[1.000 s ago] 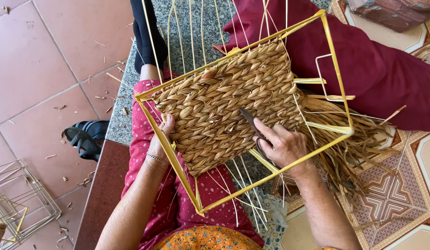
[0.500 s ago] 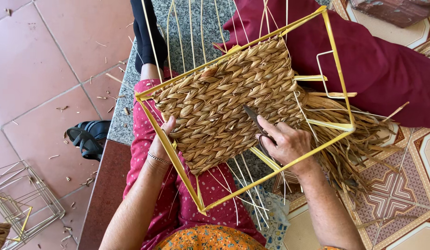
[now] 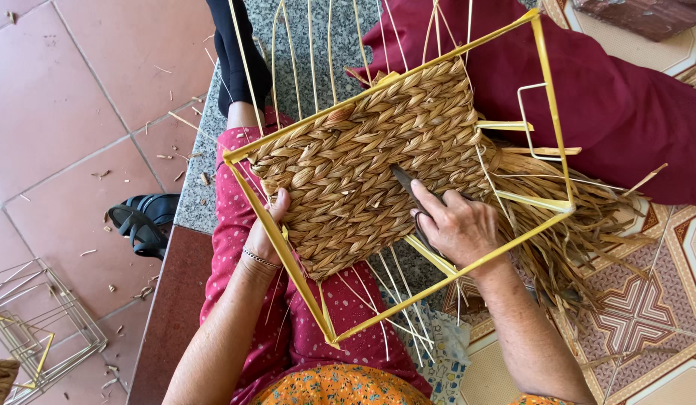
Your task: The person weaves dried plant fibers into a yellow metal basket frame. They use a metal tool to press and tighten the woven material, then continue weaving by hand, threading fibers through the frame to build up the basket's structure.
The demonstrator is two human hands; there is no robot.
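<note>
The woven straw basket panel in its yellow wire frame rests on the lap. The left hand clasps the frame's nine-o'clock edge; the right hand, closed around a dark pointed tool, should probably press its tip between strands toward eleven o'clock, frame steadied.

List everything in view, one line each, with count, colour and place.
wire frame: one, yellow, on the lap
woven panel: one, tan, filling the frame's left part
loose strands: a bundle, tan, trailing right of the frame
scissors: one pair, dark, under the right hand, on the weave
sandal: one, black, on the red floor tiles
spare wire frames: a heap, pale, bottom left
cloth: one, maroon, upper right
bracelet: one, silver, left wrist
left hand: gripping the frame's left edge
right hand: holding the scissors
</note>
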